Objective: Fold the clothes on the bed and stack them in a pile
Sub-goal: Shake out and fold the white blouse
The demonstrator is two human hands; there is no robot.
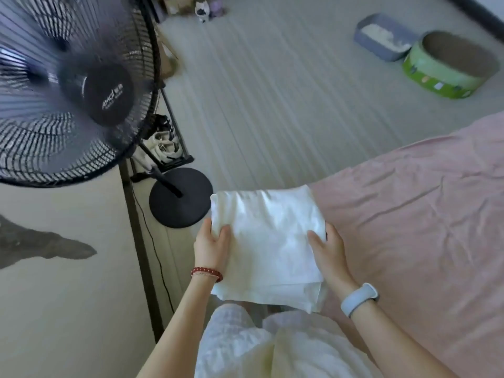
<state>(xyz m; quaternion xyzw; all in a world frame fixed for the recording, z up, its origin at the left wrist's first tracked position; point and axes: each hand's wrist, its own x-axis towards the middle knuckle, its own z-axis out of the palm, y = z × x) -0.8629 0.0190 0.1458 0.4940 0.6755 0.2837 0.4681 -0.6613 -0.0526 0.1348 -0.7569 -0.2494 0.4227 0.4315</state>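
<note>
Both hands hold a folded white garment point(268, 241) by its opposite side edges. The left hand point(211, 248) has its grip closed on the left edge, thumb on top of the cloth and the fingers curled out of sight beneath. The right hand point(328, 248) does the same on the right edge, thumb lying across the top surface, fingers wrapped under. The garment is a flat, roughly square stack of layers spanning the gap between the hands, its near edge showing several folded plies; it sits over the corner of the bed point(409, 227), which is covered in a wrinkled pink sheet, though whether it rests on the bed or is lifted just above cannot be told. Both forearms reach forward from below, wrists fairly straight. A red beaded bracelet point(206, 273) circles the left wrist, a pale blue band point(358, 299) the right. A standing fan point(73, 85) is at left on the floor.
</note>
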